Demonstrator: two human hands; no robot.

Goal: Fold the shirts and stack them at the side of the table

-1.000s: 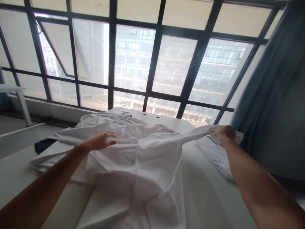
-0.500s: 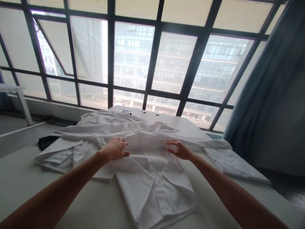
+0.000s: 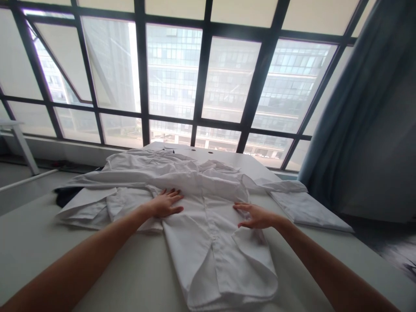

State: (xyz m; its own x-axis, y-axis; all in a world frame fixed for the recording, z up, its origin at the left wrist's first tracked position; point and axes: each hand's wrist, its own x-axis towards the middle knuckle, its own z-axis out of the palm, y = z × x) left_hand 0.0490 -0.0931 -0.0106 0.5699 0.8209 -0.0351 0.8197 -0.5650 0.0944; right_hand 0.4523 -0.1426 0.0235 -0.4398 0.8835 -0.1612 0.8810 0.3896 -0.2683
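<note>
A white button-front shirt (image 3: 198, 242) lies spread on the white table, its curved hem toward me and its button strip running up the middle. On the shirt's left side rests my left hand (image 3: 166, 203), fingers spread flat on the cloth. My right hand (image 3: 253, 215) touches the right edge of the shirt with its fingers stretched out and thumb apart. Neither hand grips anything. The shirt's upper part is bunched in a fold beyond my hands, and a sleeve (image 3: 286, 186) reaches out to the right.
More white garments (image 3: 87, 208) lie to the left, near a dark cloth (image 3: 66, 196). A folded white garment (image 3: 312, 210) sits at the right on the table (image 3: 130, 264). Small dark objects (image 3: 210, 152) lie at the table's far end. A blue-grey curtain (image 3: 344, 108) hangs right of the windows.
My right hand has come nearer and lowered onto the shirt's right edge. My left hand has shifted slightly right across the cloth. The shirt front looks flatter, and the view has turned slightly.
</note>
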